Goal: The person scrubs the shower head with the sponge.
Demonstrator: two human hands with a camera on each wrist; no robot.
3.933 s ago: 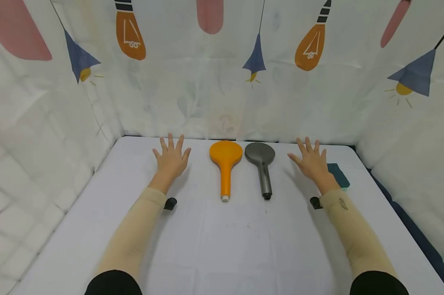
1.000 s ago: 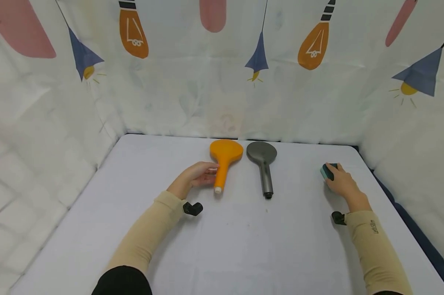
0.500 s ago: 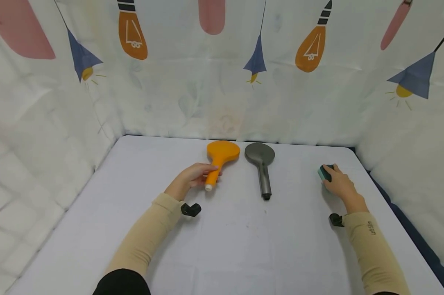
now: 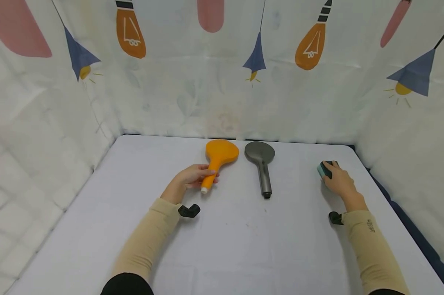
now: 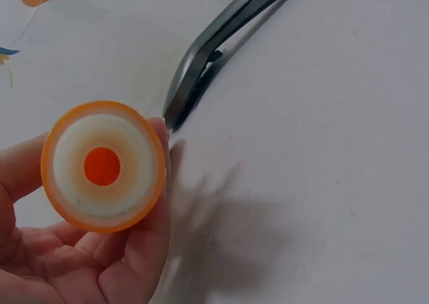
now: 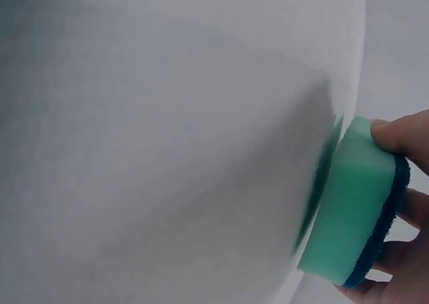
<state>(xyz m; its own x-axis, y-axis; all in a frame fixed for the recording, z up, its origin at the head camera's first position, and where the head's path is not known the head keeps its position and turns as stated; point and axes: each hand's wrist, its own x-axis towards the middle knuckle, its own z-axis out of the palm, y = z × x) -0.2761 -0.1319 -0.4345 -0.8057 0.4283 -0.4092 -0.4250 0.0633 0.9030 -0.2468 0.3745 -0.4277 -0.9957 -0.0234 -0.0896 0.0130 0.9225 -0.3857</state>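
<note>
An orange shower head [image 4: 222,151] is gripped at its handle by my left hand [image 4: 192,177], tilted with its white-capped end toward me. In the left wrist view that round handle end [image 5: 102,166] faces the camera, fingers curled about it. Farther right, my right hand [image 4: 339,180] pinches a sponge [image 4: 324,169] between thumb and fingers. The right wrist view shows the sponge's pale green foam [image 6: 352,196] and dark scouring layer, close to the white tabletop. Between the hands lies a grey shower head [image 4: 260,153], its handle pointing toward me.
A white-covered table [image 4: 229,246] spreads below both hands. Its far edge meets a patterned curtain [image 4: 163,90], which also hangs along the left and right sides. Small black devices [image 4: 189,211] are strapped at both wrists.
Both hands, flat and spread at first, now hold things: the left the orange shower head, the right the sponge. The orange handle has swung left and toward me. The grey shower head stayed put.
</note>
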